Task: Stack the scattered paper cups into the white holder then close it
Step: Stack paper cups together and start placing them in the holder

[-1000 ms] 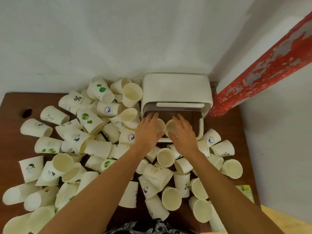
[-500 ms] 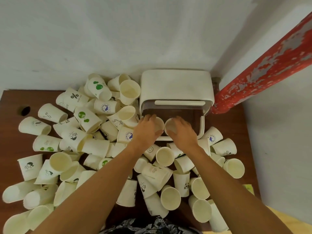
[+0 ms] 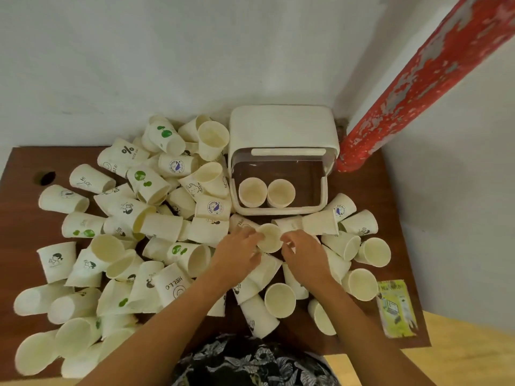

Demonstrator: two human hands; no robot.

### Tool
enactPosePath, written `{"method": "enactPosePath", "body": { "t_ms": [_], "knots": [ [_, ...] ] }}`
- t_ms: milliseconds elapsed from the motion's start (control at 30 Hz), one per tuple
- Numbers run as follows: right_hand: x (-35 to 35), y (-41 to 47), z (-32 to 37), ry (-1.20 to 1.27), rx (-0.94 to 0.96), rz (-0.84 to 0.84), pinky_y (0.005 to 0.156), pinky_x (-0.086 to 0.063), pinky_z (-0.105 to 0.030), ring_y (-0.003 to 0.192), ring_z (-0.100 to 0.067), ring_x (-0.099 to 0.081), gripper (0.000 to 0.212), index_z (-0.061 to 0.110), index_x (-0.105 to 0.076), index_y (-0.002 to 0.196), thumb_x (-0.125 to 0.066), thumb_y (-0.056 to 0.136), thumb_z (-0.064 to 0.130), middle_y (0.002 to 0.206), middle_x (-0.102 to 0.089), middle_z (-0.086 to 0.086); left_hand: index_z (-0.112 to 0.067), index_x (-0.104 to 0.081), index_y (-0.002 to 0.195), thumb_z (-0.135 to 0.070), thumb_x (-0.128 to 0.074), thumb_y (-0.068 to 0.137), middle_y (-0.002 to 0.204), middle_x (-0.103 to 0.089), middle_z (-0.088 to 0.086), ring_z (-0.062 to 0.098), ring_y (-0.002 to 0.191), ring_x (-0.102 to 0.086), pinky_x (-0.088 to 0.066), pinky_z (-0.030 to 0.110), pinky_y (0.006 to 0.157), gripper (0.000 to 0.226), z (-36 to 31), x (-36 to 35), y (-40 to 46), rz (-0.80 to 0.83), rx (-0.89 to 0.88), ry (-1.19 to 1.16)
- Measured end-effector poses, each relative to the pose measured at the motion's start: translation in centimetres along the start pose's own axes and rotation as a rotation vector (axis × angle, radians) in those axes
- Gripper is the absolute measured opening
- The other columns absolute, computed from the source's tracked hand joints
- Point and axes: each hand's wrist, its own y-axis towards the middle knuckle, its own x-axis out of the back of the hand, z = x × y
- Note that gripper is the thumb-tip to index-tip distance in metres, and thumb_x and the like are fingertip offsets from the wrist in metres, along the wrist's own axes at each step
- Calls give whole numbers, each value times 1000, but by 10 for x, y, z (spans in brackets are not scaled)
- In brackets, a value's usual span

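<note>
2 cups stand side by side in the open holder at the table's back; scattered cups lie left and before it.

Plain room corner, wooden table, white walls

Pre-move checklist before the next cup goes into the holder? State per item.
1. White holder open: ok, its tray is exposed.
2. Tray room: ok, only two upright cups inside, free floor to their right.
3. Next cup upright, mouth up: ok.
4. Left hand and right hand at that cup: ok, one on each side.
5. Firm grip: cannot tell, fingertip contact is unclear.
6. Path to tray: ok, nothing stands above the cup.
</note>
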Motion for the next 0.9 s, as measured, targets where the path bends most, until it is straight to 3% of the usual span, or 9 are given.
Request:
{"method": "enactPosePath", "body": {
  "t_ms": [67,167,300,433,533,600,667,800,900],
  "knots": [
    [-5,-15,-4,-36,-28,33,74,-43,-28,95,-14,-58,18,21,-67,106,-52,95,22,103,-63,7,-34,-43,137,-37,-56,89,148,-33,0,27,135,-31,-35,46,101,50,-3,-14,-9,182,-144,208],
    [-12,-38,-12,-84,-41,92,71,-41,-27,91,-13,-58,18,26,-65,107,-51,95,27,101,-61,10,-36,-41,135,-38,-57,86,156,-17,7,37,141,-18,-30,56,104,52,-4,-28,-15,280,-212,353],
    [-17,-65,-21,-81,-18,179,72,-37,-26,96,-13,-58,20,24,-67,107,-52,94,22,106,-64,8,-32,-40,136,-38,-57,88,154,-21,9,40,137,-28,-38,54,97,52,-3,-35,-20,264,-228,400],
    [-24,-85,-30,-172,-25,266,79,-46,-32,102,-18,-56,27,23,-66,111,-53,89,18,111,-62,4,-32,-44,134,-30,-72,75,150,-33,11,41,134,-34,-44,54,92,66,-7,-37,-31,153,-320,423],
    [-34,-97,-33,-257,-7,306,79,-49,-37,108,-19,-53,31,28,-64,114,-58,84,21,114,-57,5,-32,-41,139,-16,-69,77,155,-26,10,39,138,-28,-37,54,100,70,-11,-41,-40,146,-407,408],
    [-42,-103,-34,-291,-2,315,75,-48,-35,110,-20,-53,34,28,-64,116,-59,83,19,120,-56,5,-32,-42,140,-11,-62,83,155,-24,9,38,138,-24,-29,57,106,64,-12,-44,-46,216,-357,431],
    [-50,-108,-34,-289,-7,289,74,-47,-32,110,-19,-54,34,28,-65,116,-56,86,15,123,-57,7,-32,-45,137,-11,-58,87,150,-30,7,35,134,-30,-30,56,105,56,-13,-45,-49,245,-290,477],
    [-56,-114,-32,-239,3,145,76,-51,-32,102,-17,-58,26,25,-72,106,-53,91,16,112,-66,7,-28,-55,123,-15,-55,91,140,-40,2,26,120,-46,-47,41,89,35,-17,-38,-52,144,-177,357],
    [-50,-114,-30,-153,-5,39,75,-50,-28,101,-16,-59,20,25,-72,103,-57,92,20,108,-67,7,-20,-64,106,-22,-57,93,139,-42,0,24,115,-51,-47,32,77,15,-14,-29,-55,24,-139,219]
  ]
}}
